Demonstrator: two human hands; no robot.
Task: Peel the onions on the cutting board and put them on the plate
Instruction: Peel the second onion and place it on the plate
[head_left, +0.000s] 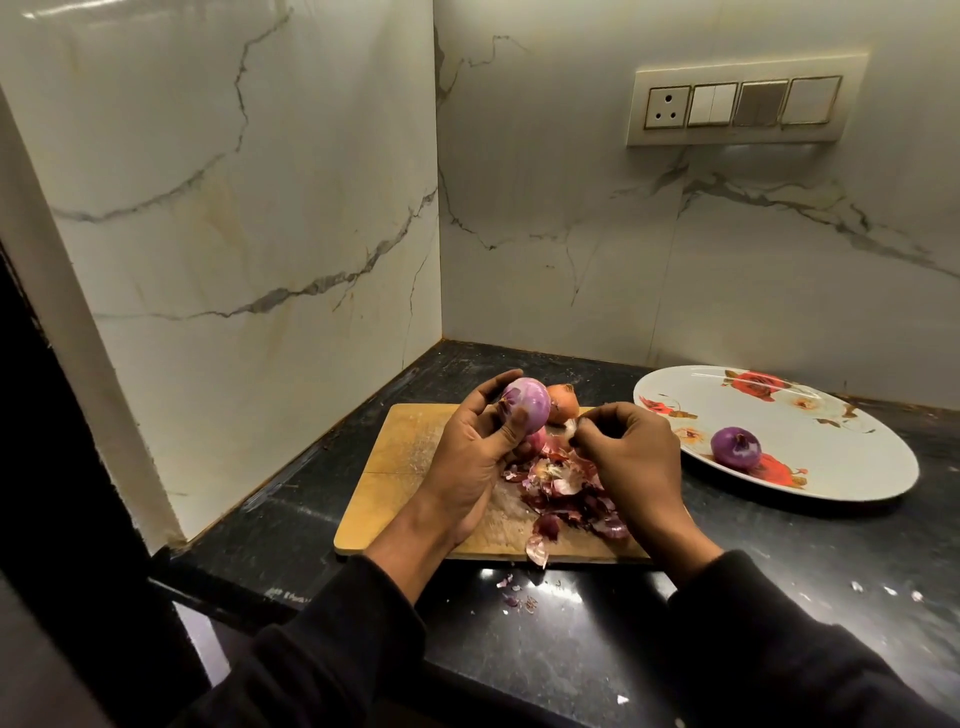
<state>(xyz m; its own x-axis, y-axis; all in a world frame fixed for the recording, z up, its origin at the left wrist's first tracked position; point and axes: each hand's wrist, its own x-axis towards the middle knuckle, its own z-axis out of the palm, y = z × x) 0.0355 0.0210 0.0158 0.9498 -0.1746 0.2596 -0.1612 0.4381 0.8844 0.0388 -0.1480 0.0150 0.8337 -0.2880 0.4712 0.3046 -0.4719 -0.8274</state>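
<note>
Left hand (470, 457) grips a mostly peeled purple onion (527, 409), fingers curled round it, held up above the far part of the cutting board (402, 467). A patch of darker skin remains on the onion's left side.

Right hand (636, 457) is beside it, fingers curled, fingertips pinching a small pale scrap of skin (571, 428); hand does not touch the held onion.

Unpeeled brown onion (563, 402) sits at the far edge of the board, just behind the held one. Another pinkish onion (537, 439) is partly hidden below the held onion.

Pile of peelings (566, 493) lies on the board between the hands, some spilling over the near edge onto the black worktop (779, 561).

Flowered plate (831, 415) stands to the right of the board, apart from it. One peeled purple onion (736, 449) rests on it, toward its near side.

Switch panel (743, 104) on the marble wall behind.
</note>
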